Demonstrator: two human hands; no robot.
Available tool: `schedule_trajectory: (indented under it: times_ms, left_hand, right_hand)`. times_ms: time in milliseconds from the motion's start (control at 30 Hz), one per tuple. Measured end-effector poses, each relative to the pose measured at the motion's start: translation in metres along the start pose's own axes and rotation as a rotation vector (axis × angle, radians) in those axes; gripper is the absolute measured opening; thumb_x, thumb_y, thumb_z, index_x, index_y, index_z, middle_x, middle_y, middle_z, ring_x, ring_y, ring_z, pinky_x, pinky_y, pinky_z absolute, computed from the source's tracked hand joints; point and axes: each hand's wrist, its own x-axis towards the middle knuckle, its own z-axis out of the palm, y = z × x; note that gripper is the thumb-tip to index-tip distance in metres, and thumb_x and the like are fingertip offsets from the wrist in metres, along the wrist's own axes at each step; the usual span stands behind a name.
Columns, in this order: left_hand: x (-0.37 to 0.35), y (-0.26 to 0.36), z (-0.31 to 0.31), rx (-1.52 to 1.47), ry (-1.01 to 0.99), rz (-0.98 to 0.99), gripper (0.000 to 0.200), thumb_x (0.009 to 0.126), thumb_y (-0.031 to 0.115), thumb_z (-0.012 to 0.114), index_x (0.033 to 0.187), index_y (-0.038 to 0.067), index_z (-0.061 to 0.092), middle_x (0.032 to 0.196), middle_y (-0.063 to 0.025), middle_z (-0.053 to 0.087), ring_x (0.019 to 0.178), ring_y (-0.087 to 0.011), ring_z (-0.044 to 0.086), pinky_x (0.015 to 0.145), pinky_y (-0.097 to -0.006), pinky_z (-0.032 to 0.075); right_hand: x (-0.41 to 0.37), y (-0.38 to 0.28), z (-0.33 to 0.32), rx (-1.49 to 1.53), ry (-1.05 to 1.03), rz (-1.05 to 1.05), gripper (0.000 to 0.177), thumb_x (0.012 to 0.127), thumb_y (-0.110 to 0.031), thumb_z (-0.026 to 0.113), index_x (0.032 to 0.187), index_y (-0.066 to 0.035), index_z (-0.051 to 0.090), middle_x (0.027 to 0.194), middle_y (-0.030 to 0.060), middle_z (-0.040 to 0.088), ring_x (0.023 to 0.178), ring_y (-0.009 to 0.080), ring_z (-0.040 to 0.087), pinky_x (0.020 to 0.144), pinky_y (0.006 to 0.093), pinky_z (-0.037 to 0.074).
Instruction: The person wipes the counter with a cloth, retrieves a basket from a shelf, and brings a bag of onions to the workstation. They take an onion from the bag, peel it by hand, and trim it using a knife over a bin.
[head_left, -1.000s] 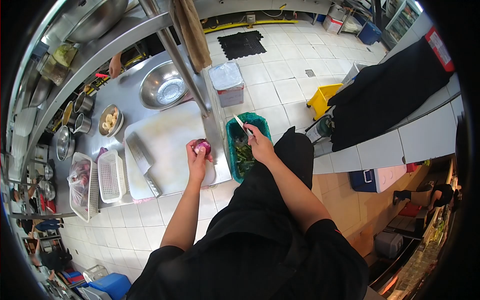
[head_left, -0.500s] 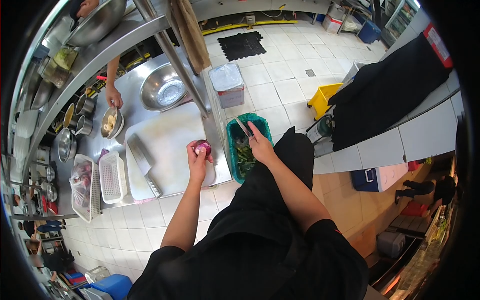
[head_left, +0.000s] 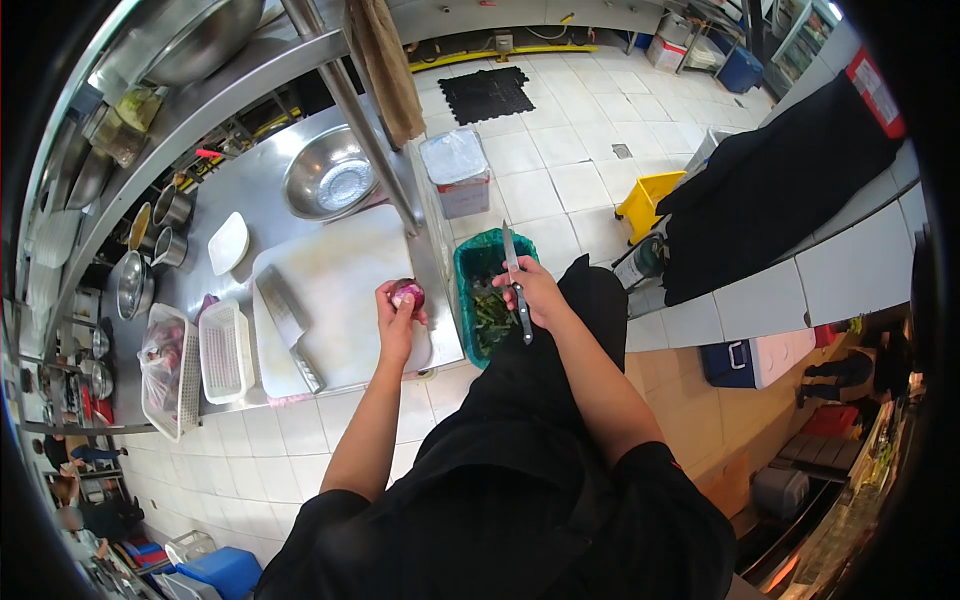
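Note:
A red onion (head_left: 408,293) sits in the fingers of my left hand (head_left: 393,318), above the right edge of the white cutting board (head_left: 345,330). Some of its skin looks pale where it catches the light. My right hand (head_left: 536,292) grips a small knife (head_left: 513,255) with a black handle, its blade pointing away from me. That hand is over the right side of a bin (head_left: 497,240) lined with a green bag, which has green scraps inside. A large cleaver-like knife (head_left: 283,312) lies on the left part of the board.
Left of the board stand a white plastic basket (head_left: 226,352) and another basket (head_left: 172,395) with a bag of onions. A white dish (head_left: 229,243) and a steel bowl (head_left: 330,172) are farther back. A shelf post (head_left: 372,130) rises near the board. A lidded bucket (head_left: 455,172) stands beyond the bin.
The small knife has turned in my right hand so its handle now shows. A co-worker's hand and the bowl it touched are gone; a white dish shows there. My left hand holds still.

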Motion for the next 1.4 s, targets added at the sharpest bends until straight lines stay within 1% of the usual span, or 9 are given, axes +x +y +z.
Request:
schedule_trajectory:
  times_ms: [100,133,300,433,500,533,633,800,1400]
  left_hand:
    - [0.002,0.001,-0.001,-0.023,0.000,-0.038,0.037,0.090,0.026,0.057,0.115,0.008,0.036,0.095,-0.0104,0.054,0.064,-0.0158,0.053,0.056,-0.0288,0.046]
    - [0.003,0.005,0.001,-0.059,-0.006,-0.084,0.037,0.090,0.024,0.058,0.115,0.008,0.037,0.095,-0.0110,0.055,0.065,-0.0166,0.054,0.057,-0.0294,0.047]
    - [-0.008,0.018,0.021,-0.272,-0.057,-0.217,0.038,0.088,0.023,0.057,0.118,0.009,0.039,0.099,-0.0132,0.056,0.074,-0.0246,0.058,0.062,-0.0362,0.049]
    - [-0.018,0.052,0.054,-0.526,-0.211,-0.261,0.039,0.088,0.018,0.056,0.121,0.010,0.036,0.106,-0.0175,0.055,0.079,-0.0273,0.058,0.068,-0.0381,0.050]
    - [-0.021,0.068,0.068,-0.566,-0.294,-0.197,0.044,0.085,0.018,0.059,0.122,0.012,0.035,0.112,-0.0172,0.052,0.084,-0.0280,0.058,0.074,-0.0398,0.049]
    - [-0.021,0.073,0.071,-0.567,-0.296,-0.200,0.044,0.085,0.018,0.059,0.122,0.012,0.035,0.112,-0.0172,0.052,0.084,-0.0280,0.058,0.074,-0.0398,0.049]
    - [-0.024,0.088,0.080,-0.555,-0.360,-0.143,0.052,0.082,0.017,0.063,0.124,0.014,0.034,0.116,-0.0159,0.048,0.093,-0.0277,0.056,0.080,-0.0415,0.047]
    - [-0.029,0.105,0.094,-0.547,-0.389,-0.091,0.064,0.075,0.012,0.070,0.126,0.014,0.032,0.119,-0.0133,0.045,0.109,-0.0245,0.048,0.092,-0.0383,0.042]
    - [-0.030,0.115,0.100,-0.418,-0.357,-0.012,0.069,0.074,0.010,0.072,0.127,0.013,0.028,0.119,-0.0122,0.045,0.111,-0.0221,0.046,0.096,-0.0349,0.038]
  right_hand:
    - [-0.006,-0.002,-0.001,0.017,0.035,0.082,0.016,0.095,-0.018,0.045,0.106,-0.006,0.045,0.084,0.0117,0.059,0.059,0.0163,0.054,0.052,0.0309,0.049]
    - [-0.010,-0.005,0.002,0.007,0.029,0.106,0.022,0.095,-0.017,0.044,0.114,-0.007,0.044,0.086,0.0114,0.059,0.061,0.0162,0.054,0.054,0.0317,0.051]
    - [-0.041,-0.025,0.026,-0.161,0.002,0.142,0.032,0.096,-0.018,0.040,0.127,-0.011,0.043,0.084,0.0082,0.060,0.058,0.0128,0.053,0.050,0.0275,0.046]
    - [-0.075,-0.045,0.057,-0.438,-0.046,-0.106,0.027,0.094,-0.017,0.045,0.117,-0.008,0.054,0.085,0.0074,0.061,0.060,0.0126,0.052,0.057,0.0253,0.045]
    - [-0.092,-0.052,0.069,-0.773,-0.053,-0.658,0.025,0.091,-0.014,0.048,0.113,-0.006,0.056,0.087,0.0082,0.059,0.069,0.0161,0.055,0.065,0.0282,0.047]
    - [-0.099,-0.056,0.075,-0.771,-0.030,-0.717,0.025,0.087,-0.010,0.054,0.111,-0.005,0.058,0.090,0.0091,0.058,0.077,0.0208,0.058,0.071,0.0310,0.048]
    - [-0.114,-0.067,0.083,-0.870,-0.065,-0.931,0.028,0.084,-0.009,0.058,0.112,-0.007,0.059,0.092,0.0096,0.058,0.074,0.0238,0.058,0.066,0.0309,0.048]
    - [-0.129,-0.068,0.091,-0.917,-0.067,-0.949,0.033,0.081,-0.009,0.060,0.114,-0.010,0.059,0.090,0.0092,0.057,0.067,0.0243,0.058,0.057,0.0304,0.047]
    - [-0.131,-0.072,0.097,-0.960,-0.047,-1.024,0.039,0.080,-0.007,0.060,0.118,-0.015,0.061,0.082,0.0076,0.053,0.059,0.0220,0.054,0.051,0.0300,0.045]
